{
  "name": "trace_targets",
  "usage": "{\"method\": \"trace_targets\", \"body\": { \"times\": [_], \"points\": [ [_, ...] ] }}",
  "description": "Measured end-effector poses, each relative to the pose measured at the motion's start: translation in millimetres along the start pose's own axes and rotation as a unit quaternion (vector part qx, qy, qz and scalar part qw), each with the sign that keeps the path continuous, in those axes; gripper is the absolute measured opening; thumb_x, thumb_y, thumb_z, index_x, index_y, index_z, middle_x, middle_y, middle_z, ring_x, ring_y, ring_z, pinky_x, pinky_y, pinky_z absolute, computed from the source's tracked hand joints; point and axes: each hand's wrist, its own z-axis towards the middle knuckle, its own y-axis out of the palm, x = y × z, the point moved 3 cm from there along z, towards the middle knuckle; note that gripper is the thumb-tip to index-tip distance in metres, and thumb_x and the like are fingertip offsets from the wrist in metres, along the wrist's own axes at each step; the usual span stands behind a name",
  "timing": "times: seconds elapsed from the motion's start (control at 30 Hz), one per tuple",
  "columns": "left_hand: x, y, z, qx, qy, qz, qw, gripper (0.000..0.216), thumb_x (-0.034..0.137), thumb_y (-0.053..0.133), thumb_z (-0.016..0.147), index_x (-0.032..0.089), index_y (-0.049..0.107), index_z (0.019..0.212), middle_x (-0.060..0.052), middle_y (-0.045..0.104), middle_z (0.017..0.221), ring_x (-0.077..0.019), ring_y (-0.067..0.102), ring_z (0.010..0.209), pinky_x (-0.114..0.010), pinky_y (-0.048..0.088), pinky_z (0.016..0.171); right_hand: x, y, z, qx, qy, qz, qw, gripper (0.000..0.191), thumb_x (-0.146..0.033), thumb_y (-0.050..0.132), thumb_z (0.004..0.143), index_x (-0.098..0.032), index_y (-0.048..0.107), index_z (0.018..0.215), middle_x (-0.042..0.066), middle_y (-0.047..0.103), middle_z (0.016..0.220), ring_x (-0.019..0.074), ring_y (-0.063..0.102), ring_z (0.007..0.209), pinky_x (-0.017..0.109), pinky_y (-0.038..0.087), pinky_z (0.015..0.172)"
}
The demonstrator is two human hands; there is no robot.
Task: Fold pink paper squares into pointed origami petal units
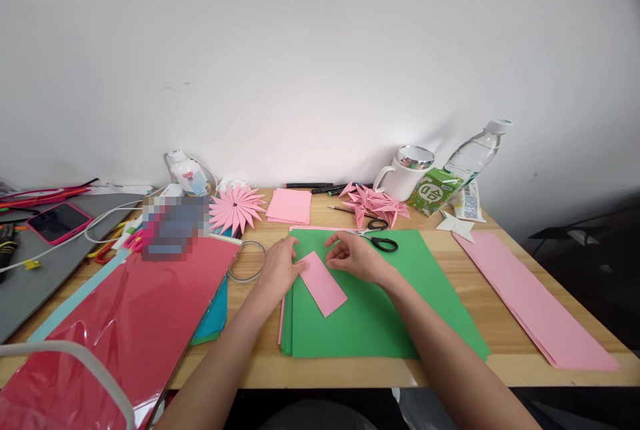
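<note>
I saw the left hand (280, 267) lying flat-ish, fingers pressed on the upper left edge of the pink paper strip (323, 285), gripping nothing. The right hand (357, 257) was loosely curled, fingertips at the strip's top end, also empty; I couldn't tell whether they touched it. The strip lay slanted on the green paper stack (380, 310), mid-desk (500, 310). Black scissors (383, 242) sat just beyond the right hand. A red sheet (130, 310) lay to the left.

QR code on white label (469, 202), large white characters on green carton (433, 191), illegible
</note>
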Motion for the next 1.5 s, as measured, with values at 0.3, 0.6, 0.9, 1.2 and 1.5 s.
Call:
{"method": "trace_targets", "body": {
  "times": [0.3, 0.6, 0.9, 1.2, 1.5],
  "points": [
    [11, -5, -12, -0.010, 0.011, 0.113, 0.993, 0.014, 0.020, 0.061, 0.074, 0.014, 0.055, 0.085, -0.010, 0.059, 0.087, -0.0249, 0.057, 0.083, -0.031, 0.038, 0.067, -14, 4, -12, -0.048, 0.080, 0.242, 0.966, 0.035, -0.024, 0.074, 0.064, -0.015, 0.054, 0.092, 0.004, 0.060, 0.084, 0.0157, 0.062, 0.077, 0.036, 0.057, 0.072],
    [-4, 5, -7, 0.000, 0.013, 0.001, 1.000, 0.009, 0.021, 0.061, 0.072, 0.018, 0.053, 0.073, 0.000, 0.057, 0.065, -0.0162, 0.057, 0.059, -0.026, 0.035, 0.055, -3, 11, -1, 0.002, 0.023, 0.179, 0.984, 0.032, -0.018, 0.064, 0.069, -0.015, 0.055, 0.100, 0.006, 0.056, 0.097, 0.0125, 0.058, 0.073, 0.033, 0.054, 0.069],
    [10, 1, -13, -0.003, 0.066, 0.045, 0.997, 0.004, 0.018, 0.059, 0.074, 0.017, 0.057, 0.076, -0.004, 0.060, 0.080, -0.0181, 0.057, 0.072, -0.027, 0.038, 0.060, -18, 20, -8, 0.013, -0.078, -0.273, 0.959, 0.011, -0.018, 0.061, 0.075, -0.018, 0.062, 0.086, 0.003, 0.058, 0.081, 0.0139, 0.053, 0.069, 0.026, 0.038, 0.062],
    [7, 2, -9, -0.013, 0.018, -0.184, 0.983, 0.027, 0.042, 0.064, 0.069, 0.016, 0.059, 0.065, 0.001, 0.057, 0.059, -0.0122, 0.051, 0.054, -0.023, 0.037, 0.051, -11, 10, 0, 0.081, -0.079, -0.016, 0.993, 0.020, -0.036, 0.058, 0.077, -0.017, 0.053, 0.072, 0.000, 0.057, 0.064, 0.0116, 0.051, 0.056, 0.024, 0.042, 0.051],
    [11, -3, -9, -0.033, -0.077, -0.599, 0.796, 0.032, 0.033, 0.079, 0.054, 0.009, 0.066, 0.071, -0.004, 0.065, 0.065, -0.0114, 0.056, 0.053, -0.023, 0.048, 0.046, -6, -60, -17, 0.346, 0.093, -0.347, 0.867, 0.023, -0.017, 0.044, 0.082, -0.017, 0.062, 0.096, 0.013, 0.066, 0.094, 0.0250, 0.061, 0.080, 0.034, 0.043, 0.066]
  ]
}}
